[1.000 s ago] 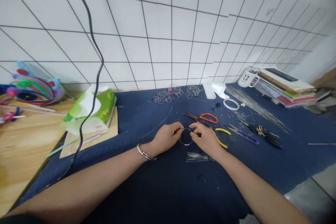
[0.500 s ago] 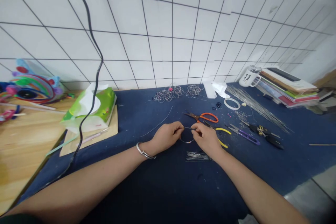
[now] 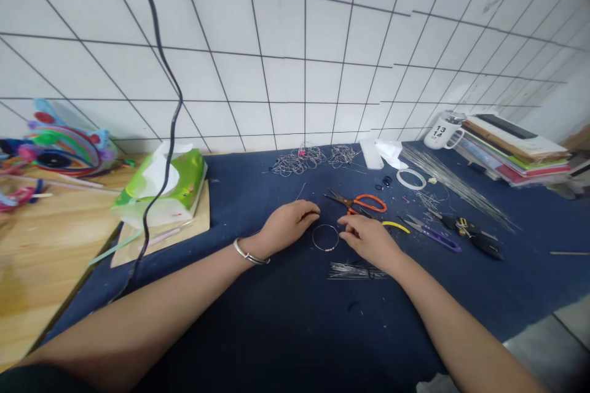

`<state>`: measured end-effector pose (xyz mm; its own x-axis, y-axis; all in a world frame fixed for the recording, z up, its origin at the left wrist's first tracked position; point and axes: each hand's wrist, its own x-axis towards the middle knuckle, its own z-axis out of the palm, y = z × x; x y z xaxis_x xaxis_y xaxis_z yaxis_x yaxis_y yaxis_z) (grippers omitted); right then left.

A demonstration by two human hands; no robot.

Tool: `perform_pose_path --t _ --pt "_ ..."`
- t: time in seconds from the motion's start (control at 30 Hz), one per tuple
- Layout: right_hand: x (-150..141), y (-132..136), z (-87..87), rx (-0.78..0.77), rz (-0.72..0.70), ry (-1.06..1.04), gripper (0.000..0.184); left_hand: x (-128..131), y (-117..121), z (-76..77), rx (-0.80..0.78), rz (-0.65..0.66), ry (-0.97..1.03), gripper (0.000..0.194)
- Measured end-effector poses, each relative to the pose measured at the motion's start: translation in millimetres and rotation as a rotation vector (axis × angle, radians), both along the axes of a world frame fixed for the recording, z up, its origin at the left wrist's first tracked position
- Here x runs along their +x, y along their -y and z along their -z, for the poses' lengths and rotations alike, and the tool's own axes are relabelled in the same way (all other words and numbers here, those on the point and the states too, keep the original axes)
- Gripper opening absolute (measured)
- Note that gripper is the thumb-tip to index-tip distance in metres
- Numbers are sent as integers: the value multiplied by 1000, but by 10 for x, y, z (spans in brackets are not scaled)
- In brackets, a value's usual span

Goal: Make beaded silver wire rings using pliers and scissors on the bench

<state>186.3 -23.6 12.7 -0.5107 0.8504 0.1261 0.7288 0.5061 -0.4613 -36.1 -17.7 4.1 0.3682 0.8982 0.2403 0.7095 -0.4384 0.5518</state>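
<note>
A thin wire ring (image 3: pixel 325 225) with a few small beads on its near side lies on the dark blue cloth between my hands. My left hand (image 3: pixel 288 225), a silver bangle at its wrist, is just left of the ring, its fingers bent loosely and holding nothing I can see. It covers most of a loose wire (image 3: pixel 302 190), whose far end shows beyond the knuckles. My right hand (image 3: pixel 370 239) is at the ring's right side, thumb and forefinger parted. Just beyond it are orange-handled scissors (image 3: pixel 369 201) and a yellow-handled tool (image 3: pixel 396 227), partly hidden by the hand.
A bundle of short wires (image 3: pixel 353 271) lies nearer me. Purple-handled snips (image 3: pixel 440 238), black-handled cutters (image 3: pixel 479 242) and long wires (image 3: pixel 456 187) are at right. Tangled wire loops (image 3: pixel 299 159) lie by the wall. A tissue pack (image 3: pixel 188 181) and hanging black cable (image 3: pixel 173 116) are at left.
Both hands have let go of the beaded wire ring and moved slightly apart. The left hand has shifted left over the loose wire. The view has turned slightly.
</note>
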Motion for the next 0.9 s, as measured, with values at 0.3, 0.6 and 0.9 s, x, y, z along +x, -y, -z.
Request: perform_pose_path --t 0.3,0.6,0.9 --pt "36 -15 -12 -1 -83 88 35 -82 31 -115 -74 231 -67 29" --pt "13 -8 52 78 -68 141 37 -26 43 -53 -77 268 -92 28" --pt "9 -33 -1 5 -68 114 37 -32 -18 -61 -113 292 -50 26"
